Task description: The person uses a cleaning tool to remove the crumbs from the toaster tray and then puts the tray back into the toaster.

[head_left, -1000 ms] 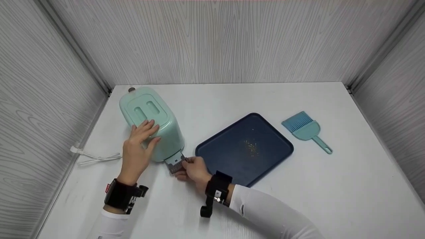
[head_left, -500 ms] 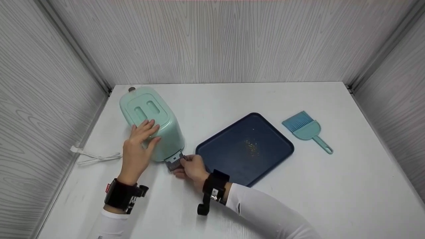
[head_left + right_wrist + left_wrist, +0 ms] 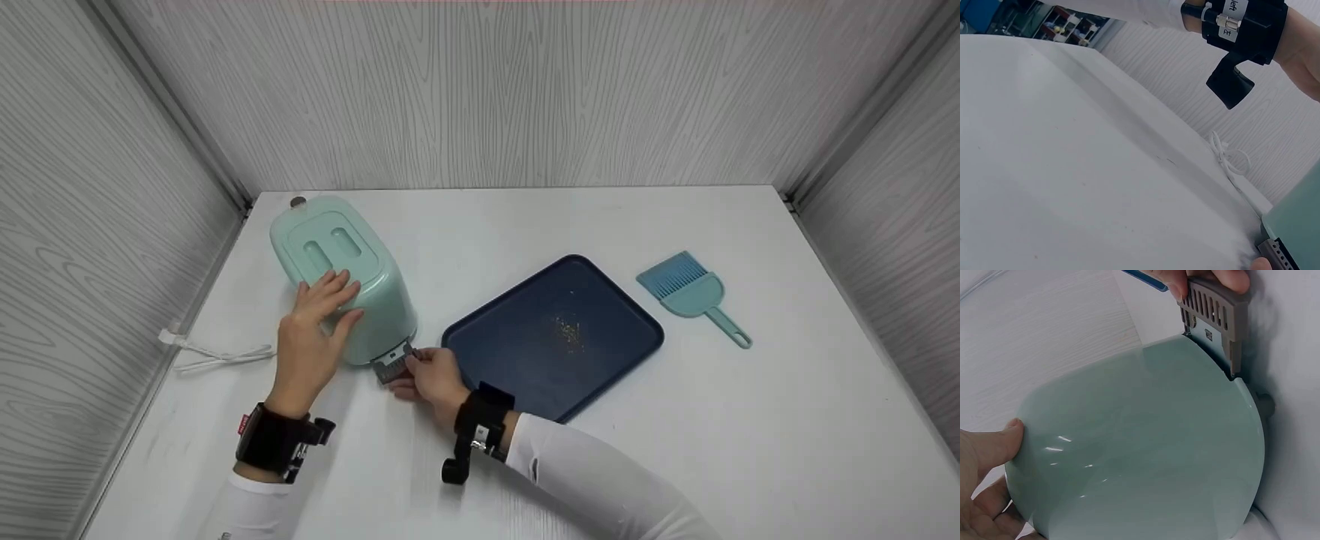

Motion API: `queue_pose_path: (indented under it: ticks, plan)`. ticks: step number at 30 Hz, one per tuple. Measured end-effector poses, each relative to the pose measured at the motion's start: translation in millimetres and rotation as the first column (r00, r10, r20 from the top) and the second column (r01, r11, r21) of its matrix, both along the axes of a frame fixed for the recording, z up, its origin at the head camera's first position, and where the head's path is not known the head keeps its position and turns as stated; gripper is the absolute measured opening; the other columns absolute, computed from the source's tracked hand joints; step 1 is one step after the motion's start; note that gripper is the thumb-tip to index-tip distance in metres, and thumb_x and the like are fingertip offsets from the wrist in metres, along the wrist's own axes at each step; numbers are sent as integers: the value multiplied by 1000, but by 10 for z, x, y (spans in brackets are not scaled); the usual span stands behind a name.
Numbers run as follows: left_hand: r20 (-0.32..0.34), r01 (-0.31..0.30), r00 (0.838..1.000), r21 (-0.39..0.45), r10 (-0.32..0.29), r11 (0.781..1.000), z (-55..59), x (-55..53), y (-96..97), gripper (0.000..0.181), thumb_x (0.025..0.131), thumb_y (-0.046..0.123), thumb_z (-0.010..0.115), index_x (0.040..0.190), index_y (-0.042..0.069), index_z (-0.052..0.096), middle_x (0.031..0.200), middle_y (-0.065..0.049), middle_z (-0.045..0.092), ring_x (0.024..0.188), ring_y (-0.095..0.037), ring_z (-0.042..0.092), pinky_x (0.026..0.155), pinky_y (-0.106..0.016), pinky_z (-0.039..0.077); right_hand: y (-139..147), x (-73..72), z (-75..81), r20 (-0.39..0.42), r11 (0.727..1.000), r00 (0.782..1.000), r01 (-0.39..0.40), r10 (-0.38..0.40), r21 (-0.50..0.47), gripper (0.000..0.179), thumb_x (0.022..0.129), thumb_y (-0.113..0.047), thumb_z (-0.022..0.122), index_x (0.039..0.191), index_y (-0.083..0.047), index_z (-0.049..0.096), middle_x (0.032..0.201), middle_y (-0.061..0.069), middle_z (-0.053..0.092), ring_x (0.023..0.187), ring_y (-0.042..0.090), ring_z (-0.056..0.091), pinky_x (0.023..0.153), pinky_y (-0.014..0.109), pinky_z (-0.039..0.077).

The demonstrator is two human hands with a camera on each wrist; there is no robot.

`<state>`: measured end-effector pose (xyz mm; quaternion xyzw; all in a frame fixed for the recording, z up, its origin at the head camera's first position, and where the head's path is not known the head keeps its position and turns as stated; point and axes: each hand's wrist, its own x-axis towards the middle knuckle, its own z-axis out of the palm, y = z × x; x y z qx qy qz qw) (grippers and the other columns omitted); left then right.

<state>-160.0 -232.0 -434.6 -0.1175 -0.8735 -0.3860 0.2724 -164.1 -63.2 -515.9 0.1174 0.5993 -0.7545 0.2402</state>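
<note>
A mint-green toaster [image 3: 382, 307] with two long recesses in its top stands at the left of the table. My left hand [image 3: 307, 352] holds its near upper end, fingers over the top and thumb at the side; the left wrist view shows thumb and bent fingers on the green shell [image 3: 1140, 439]. A grey slotted crumb tray [image 3: 393, 367] sticks a little way out of the toaster's base. My right hand [image 3: 437, 379] pinches its outer edge. In the right wrist view only a fingertip shows beside the crumb tray [image 3: 1275, 254].
Right of the toaster lies a dark blue serving tray [image 3: 510, 360] with crumbs [image 3: 568, 334] scattered on it. Farther right is a teal dustpan with a small brush [image 3: 694, 292]. A bundled white power cord [image 3: 225, 354] lies to the left, and wood-grain walls enclose the table.
The right hand has moved slightly up and left, and the crumb tray has slid farther into the toaster, so less of it sticks out. The left hand and toaster stay put.
</note>
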Motion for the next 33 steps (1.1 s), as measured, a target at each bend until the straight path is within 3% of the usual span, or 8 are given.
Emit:
queue_pose_path:
  ticks: [16,24,33]
  plan:
    - [8,-2,1000,0,2,1000,10,3,3,40,89,3,81,128,0,74,143,-20,67,144,-42,55,131,-63,27,-39,-42,5,-17,1000,1000,-9,9,-25,26,111,-8,49,129,8,58,102,21,79,78,15,78,75,28,67]
    - [11,-6,1000,-16,6,1000,12,11,5,41,90,3,81,129,0,73,143,-20,67,144,-40,56,131,-62,27,-45,-95,-10,-37,1000,999,-21,20,-21,34,111,-7,48,139,12,54,111,25,77,80,17,79,79,30,68]
    - [14,0,1000,-11,0,1000,9,7,-3,40,90,3,80,129,0,73,143,-20,66,144,-41,55,131,-63,26,-100,-127,-16,-25,1000,1000,3,-3,-5,34,111,-8,50,139,10,55,106,22,78,77,16,78,76,29,67]
